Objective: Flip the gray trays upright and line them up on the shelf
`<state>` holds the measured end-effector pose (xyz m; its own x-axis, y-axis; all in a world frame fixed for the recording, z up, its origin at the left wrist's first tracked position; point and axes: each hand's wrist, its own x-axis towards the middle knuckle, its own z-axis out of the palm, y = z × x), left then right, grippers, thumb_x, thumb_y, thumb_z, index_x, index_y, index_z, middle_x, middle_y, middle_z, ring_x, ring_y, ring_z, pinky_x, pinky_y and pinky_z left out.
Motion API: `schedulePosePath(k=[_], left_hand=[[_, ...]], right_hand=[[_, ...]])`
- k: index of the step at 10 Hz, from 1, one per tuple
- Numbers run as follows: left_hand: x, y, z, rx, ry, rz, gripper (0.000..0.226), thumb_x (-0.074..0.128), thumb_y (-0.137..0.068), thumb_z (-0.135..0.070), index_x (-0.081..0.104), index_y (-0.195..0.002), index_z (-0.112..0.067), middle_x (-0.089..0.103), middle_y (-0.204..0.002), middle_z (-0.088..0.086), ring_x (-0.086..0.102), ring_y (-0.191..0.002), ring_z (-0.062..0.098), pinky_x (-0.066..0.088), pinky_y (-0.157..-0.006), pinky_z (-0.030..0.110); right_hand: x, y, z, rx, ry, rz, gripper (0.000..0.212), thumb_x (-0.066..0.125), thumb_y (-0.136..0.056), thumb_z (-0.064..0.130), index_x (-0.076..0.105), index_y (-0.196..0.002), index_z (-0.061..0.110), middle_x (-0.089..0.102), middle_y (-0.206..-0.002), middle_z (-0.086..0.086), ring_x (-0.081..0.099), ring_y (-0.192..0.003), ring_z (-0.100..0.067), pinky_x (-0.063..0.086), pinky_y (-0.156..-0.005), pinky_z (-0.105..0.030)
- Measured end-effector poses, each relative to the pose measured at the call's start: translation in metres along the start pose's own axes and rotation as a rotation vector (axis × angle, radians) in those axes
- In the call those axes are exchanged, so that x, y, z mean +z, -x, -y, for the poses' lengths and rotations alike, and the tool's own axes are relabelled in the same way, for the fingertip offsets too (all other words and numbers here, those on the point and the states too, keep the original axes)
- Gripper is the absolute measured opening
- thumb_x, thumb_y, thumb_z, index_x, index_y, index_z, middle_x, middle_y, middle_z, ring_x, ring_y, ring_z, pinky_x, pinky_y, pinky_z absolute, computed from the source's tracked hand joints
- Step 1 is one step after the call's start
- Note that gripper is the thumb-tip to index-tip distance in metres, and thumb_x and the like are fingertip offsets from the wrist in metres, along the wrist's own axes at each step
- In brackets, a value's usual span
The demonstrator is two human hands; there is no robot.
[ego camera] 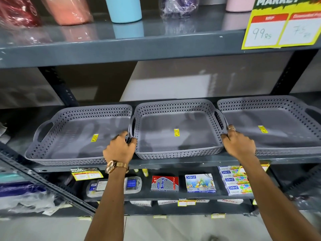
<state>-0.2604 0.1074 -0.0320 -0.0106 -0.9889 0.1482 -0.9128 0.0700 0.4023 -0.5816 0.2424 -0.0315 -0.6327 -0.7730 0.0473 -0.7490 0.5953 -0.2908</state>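
We saw three gray perforated trays standing upright in a row along the front edge of the middle shelf, each with a small yellow sticker on its floor. The left tray sat toward the shelf's left end, the middle tray at its centre and the right tray toward its right end; their side walls touched or nearly touched.

Our left hand, with a gold wristwatch on the wrist, had its fingers curled closed around the left handle of the middle tray, where that tray met the left one. Our right hand lay at the middle tray's right handle with its fingers bent over the rim; a ring showed on one finger. They seemed to grip the rim, though we could not tell how firmly, since the seam with the right tray hid the tips.

On the shelf above stood a light blue tumbler, and a yellow price card hung from its front edge at the right. Below lay boxes of stationery.
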Motion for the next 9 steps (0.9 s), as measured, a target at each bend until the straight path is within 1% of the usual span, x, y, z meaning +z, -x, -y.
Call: schedulePosePath(k=[1, 2, 4, 6, 7, 8, 9], left_hand=[[0.002, -0.001, 0.002, 0.011, 0.0, 0.016, 0.041, 0.054, -0.083, -0.044, 0.058, -0.119, -0.025, 0.07, -0.103, 0.018, 0.064, -0.093, 0.04, 0.049, -0.077, 0.041], [-0.001, -0.001, 0.002, 0.015, 0.005, 0.038, 0.041, 0.054, -0.083, -0.043, 0.058, -0.119, -0.025, 0.069, -0.106, 0.019, 0.064, -0.096, 0.041, 0.049, -0.078, 0.042], [-0.015, 0.002, 0.001, 0.025, 0.018, 0.134, 0.05, 0.054, -0.086, -0.045, 0.05, -0.132, -0.026, 0.063, -0.123, 0.019, 0.059, -0.11, 0.041, 0.048, -0.088, 0.045], [-0.021, 0.005, 0.002, 0.011, 0.027, 0.21, 0.055, 0.055, -0.084, -0.049, 0.046, -0.135, -0.028, 0.059, -0.131, 0.015, 0.056, -0.116, 0.04, 0.047, -0.093, 0.046], [-0.025, 0.006, 0.0, 0.052, -0.041, 0.224, 0.05, 0.048, -0.088, -0.049, 0.048, -0.132, -0.024, 0.061, -0.127, 0.015, 0.057, -0.114, 0.039, 0.049, -0.092, 0.047], [-0.032, 0.015, -0.005, 0.12, -0.125, 0.167, 0.049, 0.036, -0.093, -0.052, 0.047, -0.122, -0.015, 0.063, -0.12, 0.016, 0.059, -0.109, 0.039, 0.051, -0.087, 0.048], [-0.048, 0.032, -0.022, 0.236, -0.176, 0.066, 0.061, 0.032, -0.093, -0.057, 0.045, -0.128, -0.009, 0.057, -0.127, 0.018, 0.055, -0.115, 0.038, 0.048, -0.091, 0.048]], right_hand=[[0.001, 0.0, 0.0, 0.002, 0.001, -0.001, 0.03, 0.037, -0.093, 0.028, 0.043, -0.116, 0.008, 0.067, -0.108, -0.024, 0.062, -0.099, -0.044, 0.043, -0.081, -0.046], [-0.001, 0.001, 0.001, 0.0, 0.004, -0.001, 0.029, 0.037, -0.093, 0.027, 0.043, -0.113, 0.008, 0.067, -0.108, -0.024, 0.062, -0.099, -0.044, 0.041, -0.078, -0.044], [-0.012, 0.01, 0.004, -0.009, -0.011, 0.063, 0.035, 0.037, -0.093, 0.027, 0.039, -0.122, 0.009, 0.065, -0.114, -0.022, 0.061, -0.102, -0.04, 0.044, -0.085, -0.046], [-0.02, 0.019, 0.002, -0.017, -0.05, 0.142, 0.042, 0.036, -0.093, 0.03, 0.032, -0.13, 0.01, 0.063, -0.122, -0.019, 0.061, -0.108, -0.038, 0.044, -0.091, -0.048], [-0.021, 0.018, -0.001, 0.007, -0.081, 0.179, 0.053, 0.04, -0.091, 0.035, 0.027, -0.136, 0.01, 0.058, -0.13, -0.018, 0.057, -0.115, -0.037, 0.043, -0.097, -0.049], [-0.024, 0.024, -0.001, 0.013, -0.08, 0.164, 0.077, 0.048, -0.089, 0.044, 0.015, -0.147, 0.007, 0.04, -0.147, -0.019, 0.04, -0.133, -0.037, 0.037, -0.105, -0.053], [-0.034, 0.04, 0.004, -0.068, 0.003, 0.021, 0.089, 0.049, -0.087, 0.053, 0.008, -0.151, 0.005, 0.027, -0.154, -0.018, 0.026, -0.141, -0.037, 0.031, -0.109, -0.052]])
